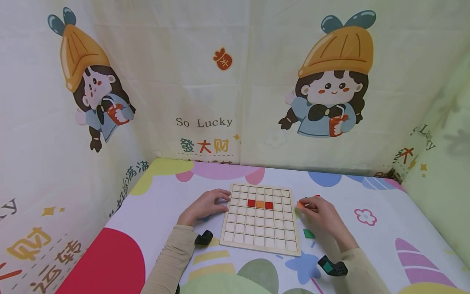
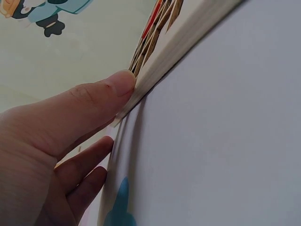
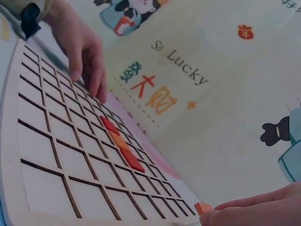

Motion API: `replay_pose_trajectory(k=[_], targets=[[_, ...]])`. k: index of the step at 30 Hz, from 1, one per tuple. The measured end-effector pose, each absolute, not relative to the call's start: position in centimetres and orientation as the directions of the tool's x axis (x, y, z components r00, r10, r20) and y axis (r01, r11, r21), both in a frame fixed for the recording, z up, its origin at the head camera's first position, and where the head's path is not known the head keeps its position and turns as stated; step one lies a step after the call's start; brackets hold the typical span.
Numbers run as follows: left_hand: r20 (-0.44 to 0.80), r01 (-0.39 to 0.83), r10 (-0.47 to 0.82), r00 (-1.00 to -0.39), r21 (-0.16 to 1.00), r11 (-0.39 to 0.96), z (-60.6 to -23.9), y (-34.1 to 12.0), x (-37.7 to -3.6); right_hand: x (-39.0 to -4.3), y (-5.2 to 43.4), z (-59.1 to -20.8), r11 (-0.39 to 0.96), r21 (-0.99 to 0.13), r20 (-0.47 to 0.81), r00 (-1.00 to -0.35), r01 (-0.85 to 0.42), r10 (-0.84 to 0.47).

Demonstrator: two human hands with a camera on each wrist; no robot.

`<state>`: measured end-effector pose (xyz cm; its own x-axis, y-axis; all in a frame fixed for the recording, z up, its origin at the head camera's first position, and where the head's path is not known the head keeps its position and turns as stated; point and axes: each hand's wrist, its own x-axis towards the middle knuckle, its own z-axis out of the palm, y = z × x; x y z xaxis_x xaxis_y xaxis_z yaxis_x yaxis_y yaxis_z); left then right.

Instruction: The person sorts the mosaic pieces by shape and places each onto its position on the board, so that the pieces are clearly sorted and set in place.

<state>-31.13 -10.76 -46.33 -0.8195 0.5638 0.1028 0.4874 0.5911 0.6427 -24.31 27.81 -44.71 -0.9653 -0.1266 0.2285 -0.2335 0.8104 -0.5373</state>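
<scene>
A pale wooden grid board [image 1: 260, 232] lies flat on the colourful table. One row holds a red tile [image 1: 251, 203], an orange tile [image 1: 260, 204] and another red tile [image 1: 269, 205]. My left hand [image 1: 205, 204] rests on the board's left edge [image 2: 160, 61], fingers straight, thumb [image 2: 94, 103] pressed against the rim. My right hand [image 1: 318, 208] sits just past the board's right edge and pinches a small orange tile [image 1: 300, 206] [image 3: 203, 207]. A green tile [image 1: 309, 233] lies loose on the table by the right wrist.
Printed fabric walls [image 1: 235, 81] close in the back and both sides of the table [image 1: 374, 237]. Black wrist cameras [image 1: 203, 238] [image 1: 332, 266] are strapped to both forearms. A few more coloured tiles peek out behind the right hand.
</scene>
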Motion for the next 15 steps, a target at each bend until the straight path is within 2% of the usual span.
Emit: replay_pose_trajectory(k=[15], targets=[[0.097,0.484,0.564,-0.82,0.641,0.595,-46.4,-10.9,-31.1,-25.6,24.8,-44.1,0.77,-0.591,0.198,-0.969,-0.239,-0.149]])
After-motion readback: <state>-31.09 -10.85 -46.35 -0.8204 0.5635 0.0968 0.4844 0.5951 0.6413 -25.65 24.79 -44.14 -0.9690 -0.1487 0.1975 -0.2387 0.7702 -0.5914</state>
